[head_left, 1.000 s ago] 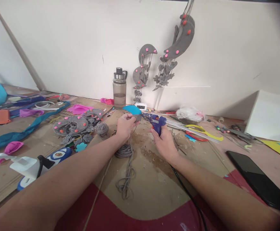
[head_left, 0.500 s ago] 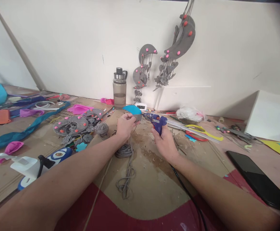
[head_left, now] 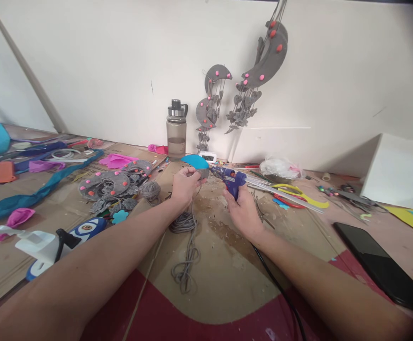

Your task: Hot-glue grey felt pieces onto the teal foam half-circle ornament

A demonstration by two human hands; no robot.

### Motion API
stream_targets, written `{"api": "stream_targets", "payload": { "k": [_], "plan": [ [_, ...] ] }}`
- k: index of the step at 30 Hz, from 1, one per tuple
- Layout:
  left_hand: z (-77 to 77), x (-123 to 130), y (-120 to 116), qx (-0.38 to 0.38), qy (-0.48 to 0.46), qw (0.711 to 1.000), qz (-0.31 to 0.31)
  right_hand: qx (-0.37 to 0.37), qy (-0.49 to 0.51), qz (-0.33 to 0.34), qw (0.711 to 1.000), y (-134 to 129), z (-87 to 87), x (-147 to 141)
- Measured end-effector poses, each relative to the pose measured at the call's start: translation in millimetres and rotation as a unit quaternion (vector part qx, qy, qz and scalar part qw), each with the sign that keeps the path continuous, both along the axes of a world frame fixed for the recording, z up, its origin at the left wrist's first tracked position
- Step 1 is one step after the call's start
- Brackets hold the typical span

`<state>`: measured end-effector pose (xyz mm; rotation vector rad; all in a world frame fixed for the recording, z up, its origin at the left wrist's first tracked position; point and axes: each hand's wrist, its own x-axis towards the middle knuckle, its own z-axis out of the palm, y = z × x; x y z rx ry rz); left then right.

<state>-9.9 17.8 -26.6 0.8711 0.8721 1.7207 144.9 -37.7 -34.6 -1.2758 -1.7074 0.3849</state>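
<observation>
My left hand (head_left: 185, 185) pinches a small grey felt piece (head_left: 202, 174) in front of a blue round piece (head_left: 195, 161). My right hand (head_left: 243, 208) is wrapped round the handle of a blue glue gun (head_left: 230, 179), its nozzle pointing left, close to the grey piece; whether they touch cannot be made out. A black cord runs from below my right hand to the front edge. Grey yarn (head_left: 184, 222) lies in a coil under my left hand, with loose strands (head_left: 185, 274) trailing toward me. A grey yarn ball (head_left: 150, 190) sits left of that hand.
Behind stands a bottle (head_left: 176, 132). Grey moon ornaments (head_left: 270, 57) hang by the white wall. Decorated felt pieces (head_left: 110, 183) and a power strip (head_left: 85, 229) lie left. Yellow-handled scissors (head_left: 294, 190), a plastic bag (head_left: 280, 168) and a black phone (head_left: 376, 265) are at right.
The right-hand hanging moon ornament has swung slightly left. Both hands, the grey piece and the glue gun have hardly moved.
</observation>
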Motion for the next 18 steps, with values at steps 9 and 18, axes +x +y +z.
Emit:
{"api": "stream_targets", "payload": {
  "k": [9, 18],
  "plan": [
    [-1.0, -0.5, 1.4, 0.005, -0.001, 1.000, -0.004, -0.008, 0.003, -0.003, 1.000, 0.4, -0.8, 0.5],
    [-0.3, -0.5, 0.4, 0.003, -0.002, 1.000, -0.004, -0.013, 0.012, -0.004, 1.000, 1.9, -3.5, 1.1]
  ]
}}
